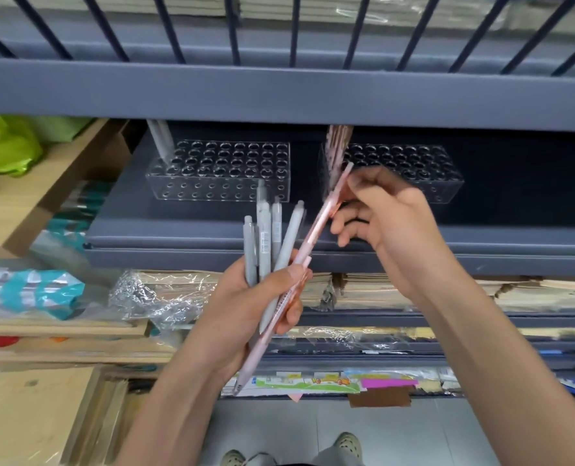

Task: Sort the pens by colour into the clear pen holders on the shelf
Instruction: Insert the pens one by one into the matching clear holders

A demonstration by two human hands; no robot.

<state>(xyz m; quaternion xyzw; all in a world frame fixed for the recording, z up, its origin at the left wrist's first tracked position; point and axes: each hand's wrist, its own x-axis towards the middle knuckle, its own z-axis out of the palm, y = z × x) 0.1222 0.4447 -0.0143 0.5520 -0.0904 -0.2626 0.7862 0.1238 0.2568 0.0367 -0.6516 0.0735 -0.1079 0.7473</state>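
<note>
My left hand grips a bundle of several grey pens that stand upright out of the fist. A long pink pen slants from that fist up to the right. My right hand pinches the pink pen near its top end. Two clear pen holders with rows of holes stand on the grey shelf. The left holder has grey pens in its far left corner. The right holder has pink pens at its left end, just behind my right hand.
The upper shelf's edge hangs low over the holders. Cardboard boxes and green bags fill the left side. Stacks of wrapped paper goods lie on the lower shelves. My shoes show on the floor below.
</note>
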